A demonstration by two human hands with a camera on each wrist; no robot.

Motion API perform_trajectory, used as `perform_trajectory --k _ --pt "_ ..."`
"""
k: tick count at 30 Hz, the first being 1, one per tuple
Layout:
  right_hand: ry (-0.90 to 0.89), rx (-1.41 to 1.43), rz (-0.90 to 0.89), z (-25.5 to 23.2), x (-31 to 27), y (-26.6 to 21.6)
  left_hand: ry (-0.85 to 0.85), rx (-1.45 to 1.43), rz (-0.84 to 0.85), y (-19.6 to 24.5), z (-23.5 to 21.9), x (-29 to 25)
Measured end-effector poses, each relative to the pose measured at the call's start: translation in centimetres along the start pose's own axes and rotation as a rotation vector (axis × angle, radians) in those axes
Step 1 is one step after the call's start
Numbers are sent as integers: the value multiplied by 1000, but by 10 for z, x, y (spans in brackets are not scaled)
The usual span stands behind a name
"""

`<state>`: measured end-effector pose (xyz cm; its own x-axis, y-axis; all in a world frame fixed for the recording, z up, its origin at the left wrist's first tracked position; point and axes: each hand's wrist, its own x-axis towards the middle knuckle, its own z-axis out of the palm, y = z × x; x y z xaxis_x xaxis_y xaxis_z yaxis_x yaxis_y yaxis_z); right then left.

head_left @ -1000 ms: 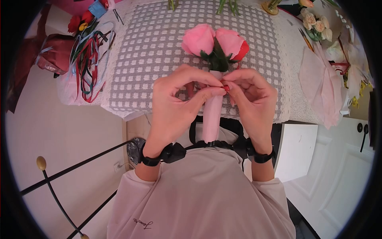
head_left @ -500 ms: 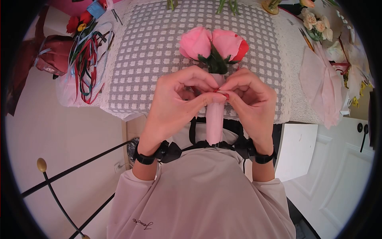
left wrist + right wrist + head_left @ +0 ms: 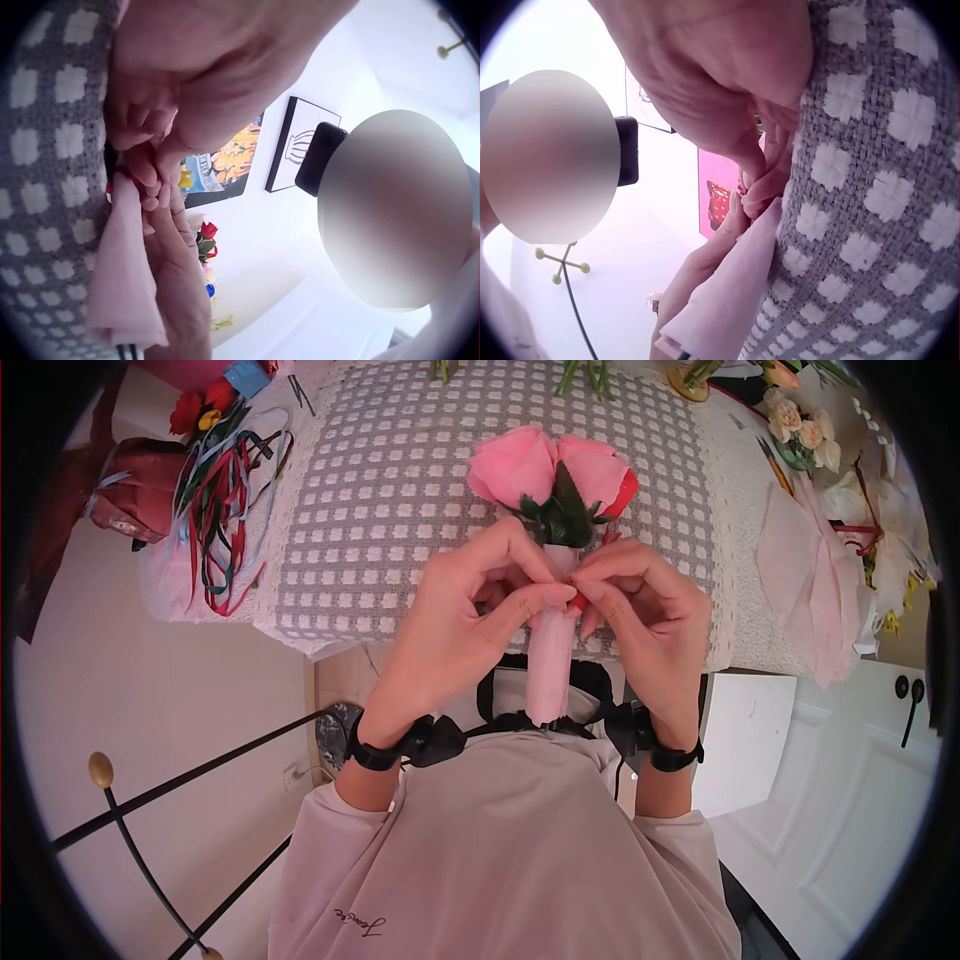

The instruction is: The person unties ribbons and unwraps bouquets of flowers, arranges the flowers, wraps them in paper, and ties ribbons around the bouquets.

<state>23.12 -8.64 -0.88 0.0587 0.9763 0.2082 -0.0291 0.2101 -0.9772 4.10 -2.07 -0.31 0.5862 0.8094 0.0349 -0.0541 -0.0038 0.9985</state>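
A small bouquet with pink roses (image 3: 512, 465), green leaves and a red petal edge at the right lies over the front edge of a checked cloth. Its stems are rolled in pale pink wrapping paper (image 3: 549, 670), which points towards the person. A short bit of red ribbon (image 3: 578, 603) shows across the upper part of this wrap. From the left, my left hand (image 3: 455, 625) pinches the ribbon between thumb and forefinger. My right hand (image 3: 655, 620) pinches it from the other side, fingertips close to the left ones. Fingers hide most of the ribbon in both wrist views.
Loose ribbons (image 3: 215, 530) hang at the left table edge beside a dark red wrapped bundle (image 3: 140, 490). On the right lie a pale pink sheet (image 3: 800, 575) and cream roses (image 3: 800, 425). Green stems (image 3: 585, 375) reach in at the far edge of the checked cloth (image 3: 350, 510).
Both hands and the bouquet have shifted slightly to the right. The fingertips have moved a little apart, and more red ribbon shows beside the right thumb.
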Motion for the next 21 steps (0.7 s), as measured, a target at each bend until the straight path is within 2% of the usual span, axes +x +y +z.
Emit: perform_trajectory --k 1,3,7,9,11,17,21 --pt "26 16 10 2 0 -1 0 0 0 -2 -1 0" --pt "53 32 20 6 0 -1 -26 110 139 -7 -2 0" --pt "139 -12 -9 12 -3 1 -23 272 185 3 -3 -1" --pt "168 -45 -25 13 -5 3 -8 357 262 2 -3 -1" --pt "179 -244 -153 12 -7 6 22 378 308 -1 0 -1" --pt "167 -545 -299 15 -11 -5 102 444 451 -9 5 -1" --pt "164 -457 -209 20 -16 -9 144 462 502 -11 9 0"
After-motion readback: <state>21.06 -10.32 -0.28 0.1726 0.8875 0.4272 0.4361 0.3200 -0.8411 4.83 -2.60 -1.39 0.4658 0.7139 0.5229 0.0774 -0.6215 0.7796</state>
